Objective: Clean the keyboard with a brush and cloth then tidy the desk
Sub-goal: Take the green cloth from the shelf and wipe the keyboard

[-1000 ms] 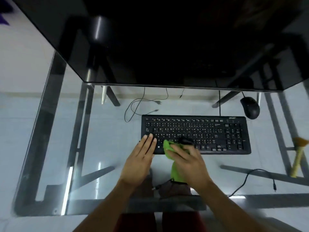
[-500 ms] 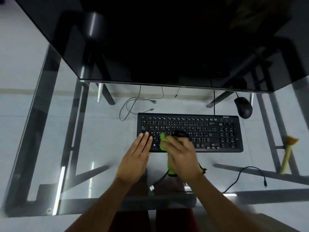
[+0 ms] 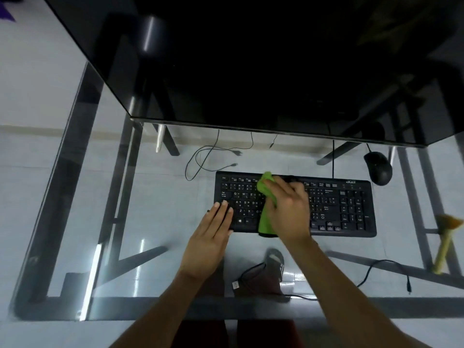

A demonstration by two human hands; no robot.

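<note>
Right hand [image 3: 288, 209] clamped on green cloth [image 3: 266, 197], now pushed from front key rows up to keyboard [image 3: 296, 204] top row; wiping mid-pass. Left hand [image 3: 213, 237] flat, fingers together, pinning left edge. Brush [image 3: 445, 243], probably, well right.

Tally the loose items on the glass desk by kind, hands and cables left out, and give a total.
Keyboard: 1
Mouse: 1
Green cloth: 1, under the right hand
Brush: 1
Total: 4
</note>
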